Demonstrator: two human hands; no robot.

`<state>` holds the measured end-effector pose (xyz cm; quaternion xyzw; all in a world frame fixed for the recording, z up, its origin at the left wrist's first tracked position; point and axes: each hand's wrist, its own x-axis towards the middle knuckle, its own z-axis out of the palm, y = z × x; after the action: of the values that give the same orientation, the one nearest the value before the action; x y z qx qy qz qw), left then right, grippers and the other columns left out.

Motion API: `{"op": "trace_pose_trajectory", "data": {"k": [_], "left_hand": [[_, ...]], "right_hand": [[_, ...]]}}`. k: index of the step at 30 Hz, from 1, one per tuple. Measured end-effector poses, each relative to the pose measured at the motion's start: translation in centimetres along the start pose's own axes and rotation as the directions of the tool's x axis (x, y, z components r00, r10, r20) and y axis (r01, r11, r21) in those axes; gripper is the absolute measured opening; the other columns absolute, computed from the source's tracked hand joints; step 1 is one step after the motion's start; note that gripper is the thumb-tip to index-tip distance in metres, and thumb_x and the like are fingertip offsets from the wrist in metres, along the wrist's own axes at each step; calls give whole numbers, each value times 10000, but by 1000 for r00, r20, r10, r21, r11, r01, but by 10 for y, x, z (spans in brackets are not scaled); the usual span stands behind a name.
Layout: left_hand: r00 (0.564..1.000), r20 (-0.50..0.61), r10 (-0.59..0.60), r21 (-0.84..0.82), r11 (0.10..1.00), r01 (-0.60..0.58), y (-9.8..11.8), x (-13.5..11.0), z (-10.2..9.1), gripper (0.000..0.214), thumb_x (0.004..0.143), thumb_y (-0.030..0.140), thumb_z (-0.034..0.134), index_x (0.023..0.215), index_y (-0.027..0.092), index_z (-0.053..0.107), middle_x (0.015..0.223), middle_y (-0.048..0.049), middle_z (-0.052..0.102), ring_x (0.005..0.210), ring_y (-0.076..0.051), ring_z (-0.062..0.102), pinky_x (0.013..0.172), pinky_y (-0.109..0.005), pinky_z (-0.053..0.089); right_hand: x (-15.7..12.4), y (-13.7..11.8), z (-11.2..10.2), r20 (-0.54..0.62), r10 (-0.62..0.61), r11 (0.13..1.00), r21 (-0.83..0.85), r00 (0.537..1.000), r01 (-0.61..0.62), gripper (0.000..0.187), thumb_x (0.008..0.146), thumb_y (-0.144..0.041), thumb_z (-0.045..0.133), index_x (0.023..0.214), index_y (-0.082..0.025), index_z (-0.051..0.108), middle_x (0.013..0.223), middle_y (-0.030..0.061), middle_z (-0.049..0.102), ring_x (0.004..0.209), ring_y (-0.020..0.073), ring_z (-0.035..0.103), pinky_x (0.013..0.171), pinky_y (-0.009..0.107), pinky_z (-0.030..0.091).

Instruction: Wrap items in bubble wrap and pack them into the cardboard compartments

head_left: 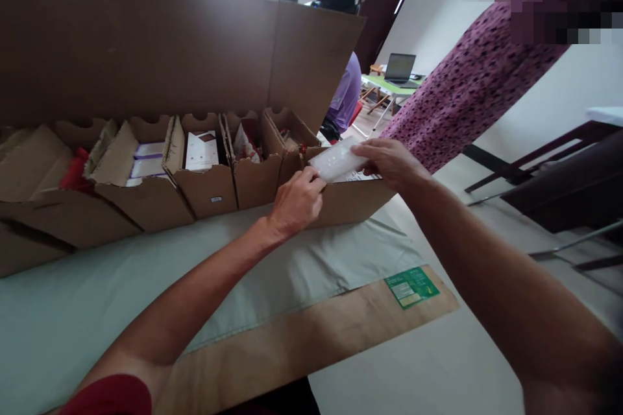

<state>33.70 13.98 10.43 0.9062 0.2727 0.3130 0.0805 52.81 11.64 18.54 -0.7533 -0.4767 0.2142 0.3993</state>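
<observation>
Between my two hands is a white, translucent packet that looks like bubble wrap (339, 159), held above the rightmost cardboard bin (350, 202). My left hand (298, 200) pinches its near left corner in front of the bin's wall. On the far right end, the fingers and thumb of my right hand (392, 159) close round the packet. Whether anything is wrapped inside I cannot tell. Under the packet, part of a white printed item shows in the bin.
More cardboard bins (209, 191) stand in a row to the left, with a tall cardboard panel (160, 52) behind. Cloth (233, 272) covers the wooden table (292, 331), which bears a green card (411, 287). One person (346, 91) sits beyond; another (457, 78) stands at right.
</observation>
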Motion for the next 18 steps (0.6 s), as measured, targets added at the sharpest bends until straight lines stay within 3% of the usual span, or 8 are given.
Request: {"op": "trace_pose_trajectory", "data": {"k": [3, 6, 9, 11, 13, 16, 18], "left_hand": [[996, -79, -32, -47, 999, 28, -5, -10, 8, 198, 920, 96, 554, 983, 167, 728, 1151, -112, 627, 1047, -240, 630, 917, -385, 590], [995, -96, -24, -77, 997, 17, -9, -13, 11, 200, 907, 86, 563, 977, 173, 729, 1140, -105, 616, 1042, -232, 621, 922, -383, 592], [996, -94, -3, -90, 996, -6, -13, -12, 11, 195, 906, 85, 565, 982, 169, 724, 1144, -107, 620, 1053, -228, 628, 931, -377, 593], [995, -96, 10, -99, 995, -20, -14, -13, 11, 202, 911, 83, 554, 994, 168, 717, 1185, -116, 624, 1079, -235, 635, 944, -389, 594], [993, -118, 15, -119, 992, -30, -14, -16, 13, 219, 911, 80, 544, 1024, 172, 709, 1264, -127, 615, 1127, -248, 637, 966, -409, 593], [975, -221, 6, -170, 984, -45, -12, -25, 17, 297, 905, 61, 529, 1140, 166, 677, 1453, -158, 526, 1219, -253, 623, 1042, -424, 564], [960, -279, -8, -208, 977, -52, -10, -33, 19, 382, 896, 50, 525, 1251, 151, 626, 1562, -192, 420, 1263, -254, 607, 1092, -436, 534]], "right_hand": [[17, 2, 5, 90, 26, 987, -161, 996, -11, 224, 903, -196, 671, 699, -154, 589, 546, -16, 547, 530, 102, 527, 548, 254, 373], [26, -2, 7, 77, -2, 934, -355, 997, 30, 215, 822, -182, 736, 640, -154, 624, 554, 15, 583, 612, 155, 572, 605, 280, 378], [17, -15, 17, 39, -167, 739, -656, 985, 151, 95, 829, -248, 719, 780, -167, 703, 783, 87, 714, 798, 241, 652, 683, 311, 420], [4, -26, 30, 74, -263, 564, -797, 962, 215, 161, 859, -277, 676, 962, -170, 736, 940, 126, 751, 899, 282, 678, 734, 330, 446], [-7, -35, 44, 115, -295, 480, -840, 949, 251, 271, 876, -253, 635, 1115, -159, 721, 1015, 152, 755, 946, 297, 688, 769, 339, 458], [-11, -40, 56, 179, -232, 496, -824, 956, 275, 302, 878, -229, 621, 1151, -140, 715, 1031, 160, 752, 958, 298, 689, 763, 332, 459], [-4, -39, 57, 243, -146, 537, -794, 959, 283, 212, 867, -251, 648, 1019, -145, 750, 949, 130, 755, 891, 268, 685, 716, 309, 454]]}}
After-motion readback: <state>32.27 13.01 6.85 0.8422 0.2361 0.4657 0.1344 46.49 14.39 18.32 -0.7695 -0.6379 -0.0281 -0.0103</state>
